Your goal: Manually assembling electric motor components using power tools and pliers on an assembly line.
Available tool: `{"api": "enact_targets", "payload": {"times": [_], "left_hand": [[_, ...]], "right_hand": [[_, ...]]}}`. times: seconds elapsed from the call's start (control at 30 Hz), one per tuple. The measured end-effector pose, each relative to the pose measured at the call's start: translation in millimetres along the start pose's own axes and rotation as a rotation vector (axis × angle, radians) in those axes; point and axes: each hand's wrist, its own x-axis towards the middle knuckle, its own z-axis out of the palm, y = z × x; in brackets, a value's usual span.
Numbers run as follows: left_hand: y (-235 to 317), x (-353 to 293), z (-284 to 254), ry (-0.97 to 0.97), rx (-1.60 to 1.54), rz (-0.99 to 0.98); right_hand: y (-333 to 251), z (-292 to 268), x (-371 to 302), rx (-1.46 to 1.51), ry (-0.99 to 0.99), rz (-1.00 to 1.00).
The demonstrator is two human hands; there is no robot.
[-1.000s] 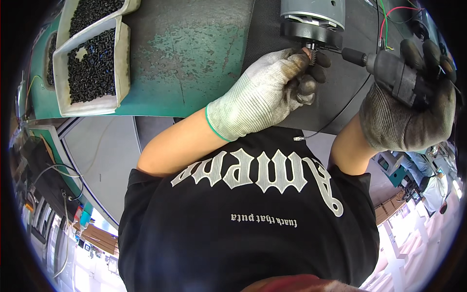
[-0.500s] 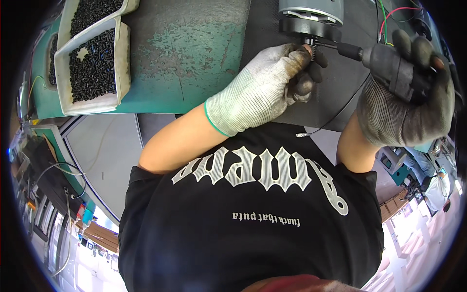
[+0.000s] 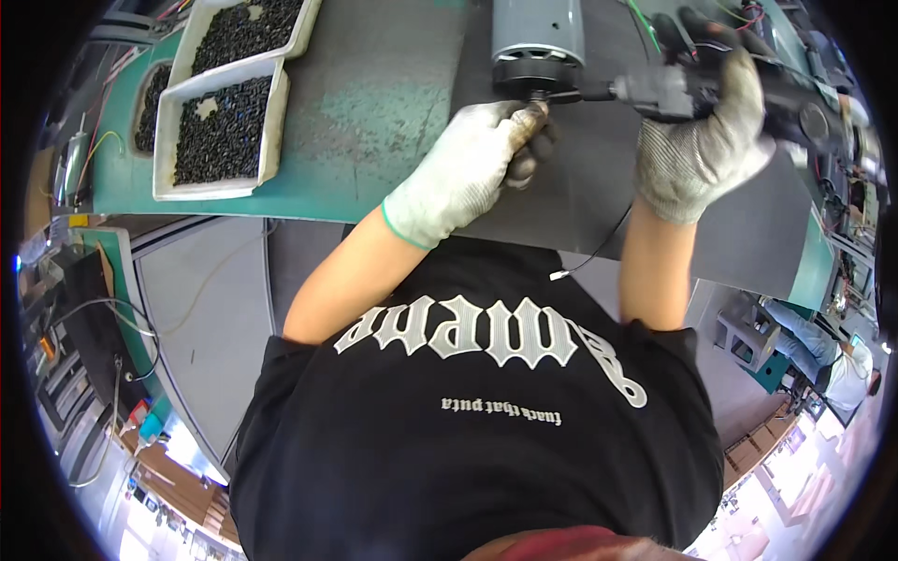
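A grey cylindrical motor with a black end ring lies at the top of the view, its shaft end toward me. My left hand, in a pale knit glove with dark fingertips, pinches the end of the motor shaft; its fingers mostly hide that spot. My right hand, gloved and slightly blurred, grips a dark electric screwdriver. The driver lies almost level and points left. Its tip reaches the shaft beside my left fingertips; exact contact cannot be made out.
Two white bins of small black parts stand left on the green worktop. A black mat lies under the motor. A thin cable with a white connector hangs over the front edge. At far right, a seated person is visible.
The view has shifted, so the motor and hands appear farther left. My right hand has turned around the screwdriver, with its thumb now raised. My left hand keeps its pinch at the shaft.
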Motion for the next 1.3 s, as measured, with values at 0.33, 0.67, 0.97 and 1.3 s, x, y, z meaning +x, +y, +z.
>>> {"api": "enact_targets", "payload": {"times": [0.33, 0.67, 0.97, 1.3], "left_hand": [[13, -8, -2, 0.417, 1.057, 0.411], [123, -117, -116, 1.257, 1.299, 0.719], [217, -142, -324, 1.442, 1.966, 0.144], [229, -116, -352, 1.323, 1.909, 0.001]], "right_hand": [[-3, -167, 89, -0.721, 0.151, -0.332], [28, -188, 5, -1.571, -0.499, -0.039], [45, -197, 2, -1.618, -0.469, -0.002], [48, -202, 1, -1.604, -0.424, 0.013]]}}
